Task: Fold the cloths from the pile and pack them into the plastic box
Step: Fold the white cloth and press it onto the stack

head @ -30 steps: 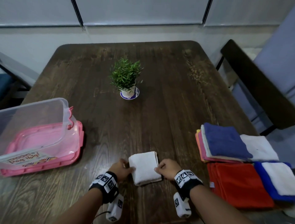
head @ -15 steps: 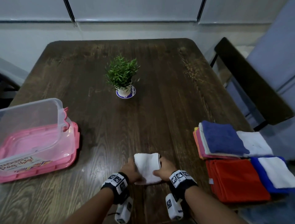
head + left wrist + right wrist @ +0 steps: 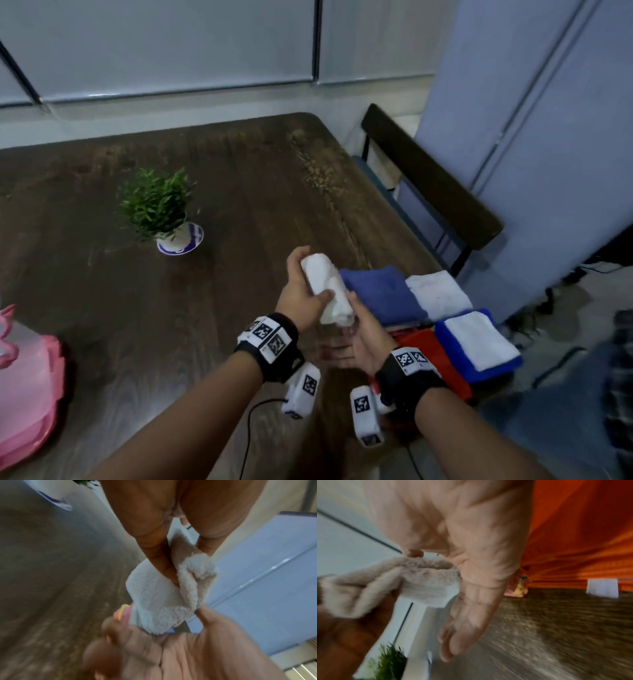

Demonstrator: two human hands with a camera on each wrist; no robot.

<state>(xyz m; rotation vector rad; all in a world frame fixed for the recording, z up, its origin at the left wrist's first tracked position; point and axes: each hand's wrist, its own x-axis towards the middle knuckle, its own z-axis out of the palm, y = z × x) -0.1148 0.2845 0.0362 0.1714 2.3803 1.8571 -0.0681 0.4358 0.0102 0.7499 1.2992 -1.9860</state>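
Lifted off the table since half a second ago, the folded white cloth is now being held in the air, where earlier it was being pressed flat between both hands on the wood; the view has also been swung to the right, so the box is being pushed to the frame's edge. At the far left, only a pink corner of the plastic box is being shown, well apart from the cloth, and its inside is not being seen, so what has been packed cannot be told. Further right, a small potted plant is being left standing on the table. At the centre, the white cloth is being gripped as a bundle by the left hand, whose fingers are being curled round it with the thumb pressed into a fold. Just beside it, the right hand is being held palm-up under the cloth's lower end, its fingers loose and straight, grasping nothing. At the right, the pile of cloths, blue, white and red, is being left waiting. By this judgement, one cloth is folded but not yet boxed, and most of the work is still being awaited.
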